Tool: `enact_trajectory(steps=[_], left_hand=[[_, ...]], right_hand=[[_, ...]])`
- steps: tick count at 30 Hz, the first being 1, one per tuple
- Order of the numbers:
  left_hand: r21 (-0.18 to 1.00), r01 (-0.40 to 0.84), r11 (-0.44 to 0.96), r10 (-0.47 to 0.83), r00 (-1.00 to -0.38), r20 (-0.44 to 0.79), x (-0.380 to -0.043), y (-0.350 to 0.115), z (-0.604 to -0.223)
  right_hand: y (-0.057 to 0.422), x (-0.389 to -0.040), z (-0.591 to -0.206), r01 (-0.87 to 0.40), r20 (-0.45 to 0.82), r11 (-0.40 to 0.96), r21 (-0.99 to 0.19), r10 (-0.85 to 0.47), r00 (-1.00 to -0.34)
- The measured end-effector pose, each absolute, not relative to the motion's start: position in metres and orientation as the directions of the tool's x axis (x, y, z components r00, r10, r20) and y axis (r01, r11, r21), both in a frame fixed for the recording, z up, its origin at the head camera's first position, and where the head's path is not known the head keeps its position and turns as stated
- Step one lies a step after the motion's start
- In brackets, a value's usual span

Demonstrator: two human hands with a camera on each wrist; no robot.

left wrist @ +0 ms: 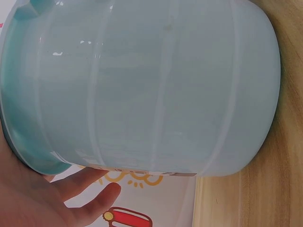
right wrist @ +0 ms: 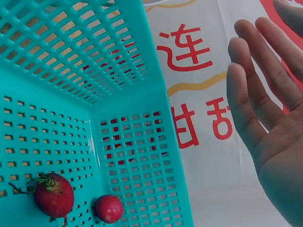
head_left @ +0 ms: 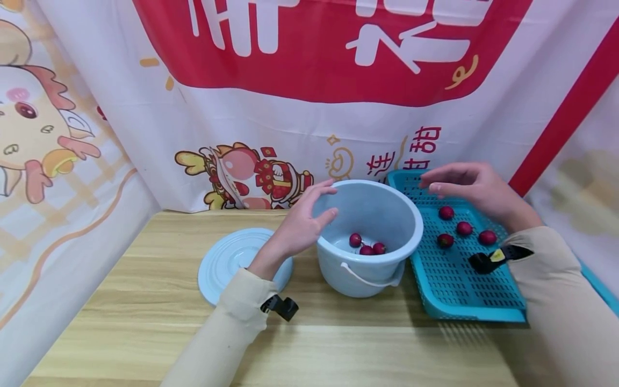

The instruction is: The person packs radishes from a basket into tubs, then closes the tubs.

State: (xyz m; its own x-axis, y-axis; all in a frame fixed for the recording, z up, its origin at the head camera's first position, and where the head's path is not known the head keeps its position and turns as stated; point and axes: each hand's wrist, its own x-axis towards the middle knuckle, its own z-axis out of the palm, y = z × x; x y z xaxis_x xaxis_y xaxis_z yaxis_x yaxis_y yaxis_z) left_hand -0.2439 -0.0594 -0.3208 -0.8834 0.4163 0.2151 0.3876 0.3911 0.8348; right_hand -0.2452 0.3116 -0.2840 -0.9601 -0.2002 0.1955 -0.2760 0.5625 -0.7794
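Beside the left rim of a pale blue bucket (head_left: 360, 274), my left hand (head_left: 302, 220) is held with fingers spread and thumb apart, overlapping the rim in the head view. In the left wrist view its fingers (left wrist: 97, 203) show just past the bucket wall. Three red radishes (head_left: 366, 250) lie on the bucket's bottom. Over the far part of a teal perforated basket (head_left: 464, 290), my right hand (head_left: 476, 188) hovers, loosely bent, holding nothing. Several radishes (head_left: 464, 229) lie in that basket; one radish (right wrist: 54, 195) shows a green stem end in the right wrist view.
A round pale blue lid (head_left: 227, 263) lies flat on the wooden table (head_left: 145, 312), left of the bucket. The bucket's white handle (head_left: 367, 278) hangs down its front. A printed cloth (head_left: 300, 129) rises behind, and the basket stands close on the bucket's right.
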Motion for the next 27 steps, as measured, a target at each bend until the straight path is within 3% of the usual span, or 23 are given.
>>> enact_trajectory(steps=[18,27], left_hand=[[0.839,0.388,0.382,0.422,-0.881,0.215,-0.245,-0.060,-0.321],[0.833,0.401,0.381,0.426,-0.876,0.227,-0.245,-0.060,-0.322]], right_hand=[[0.335,-0.244,-0.271,-0.200,0.151,0.635,-0.746,-0.131,-0.980],[0.369,-0.247,-0.298,-0.113,-0.043,0.719,-0.685,-0.195,-0.980]])
